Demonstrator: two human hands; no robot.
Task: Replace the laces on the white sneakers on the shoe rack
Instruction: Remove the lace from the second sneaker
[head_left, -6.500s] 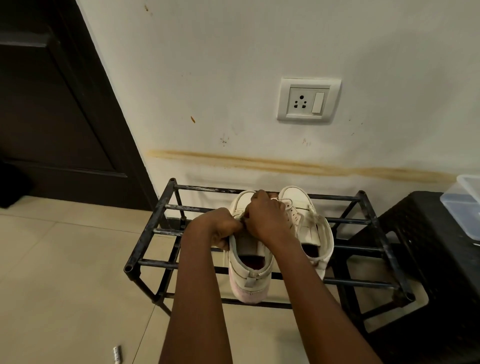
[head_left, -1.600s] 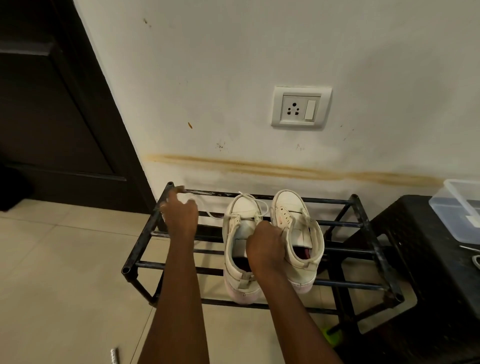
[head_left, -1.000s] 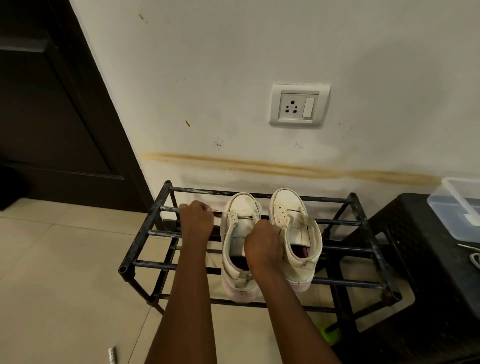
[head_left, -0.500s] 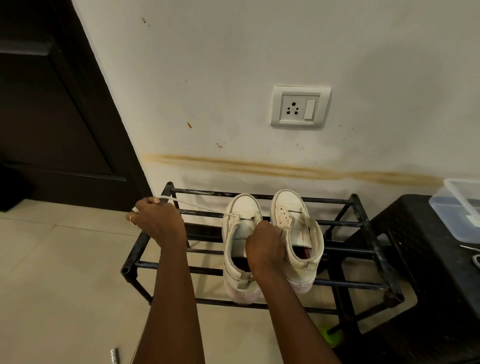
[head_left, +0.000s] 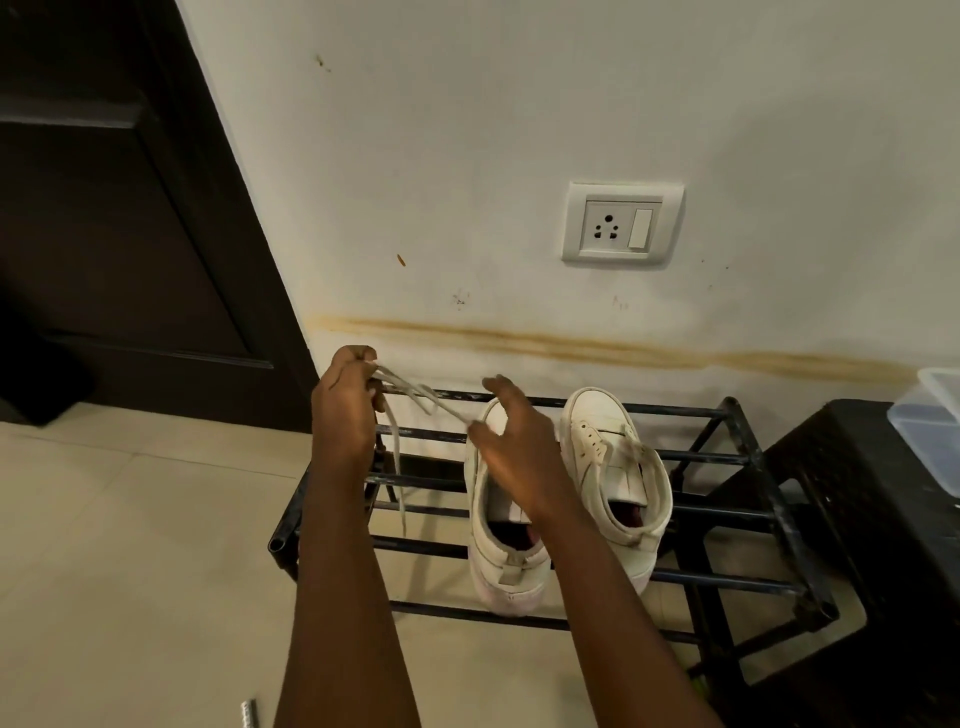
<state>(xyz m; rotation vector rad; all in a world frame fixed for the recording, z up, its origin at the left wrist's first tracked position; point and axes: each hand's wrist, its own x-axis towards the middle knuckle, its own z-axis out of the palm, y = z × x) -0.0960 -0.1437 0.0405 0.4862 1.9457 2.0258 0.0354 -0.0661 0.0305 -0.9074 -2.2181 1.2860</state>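
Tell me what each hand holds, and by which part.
Left hand grips the lace partway along, one end hanging. Right hand meets its other part; a pinch cannot be told.

Left sneaker (head_left: 506, 561): tongue and eyelets hidden under the right hand (head_left: 514, 457); lace (head_left: 415, 395) blurred where it meets that hand, pinch unconfirmed. Clear container (head_left: 930, 431): cut off by the right edge. Small pale object (head_left: 249, 716) on floor: clipped by the bottom edge, too small to identify.
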